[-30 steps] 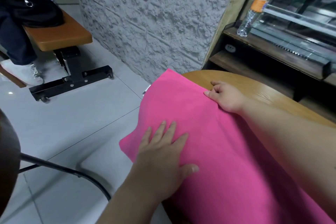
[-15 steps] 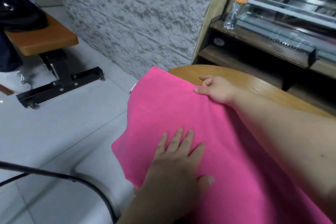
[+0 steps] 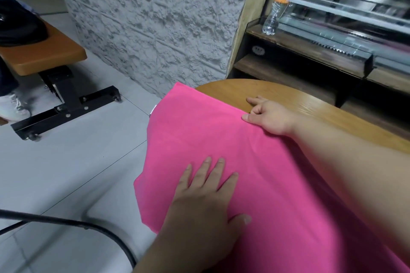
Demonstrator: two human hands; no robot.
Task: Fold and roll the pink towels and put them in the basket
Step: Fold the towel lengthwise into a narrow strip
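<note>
At lower centre of the frame I see the left grip (image 3: 206,204) lying flat, fingers spread, on the pink towel (image 3: 199,135). The towel covers the wooden table (image 3: 288,95) and hangs off its left edge over the tiled floor (image 3: 66,173). Right of centre, the right grip (image 3: 269,115) pinches the towel's far edge with curled fingers. A plastic bottle (image 3: 280,0) stands on a shelf (image 3: 310,46) at upper right.

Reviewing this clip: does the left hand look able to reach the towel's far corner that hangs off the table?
Probably yes. The left hand lies flat on the towel, and only bare cloth lies between it and that corner.
</note>
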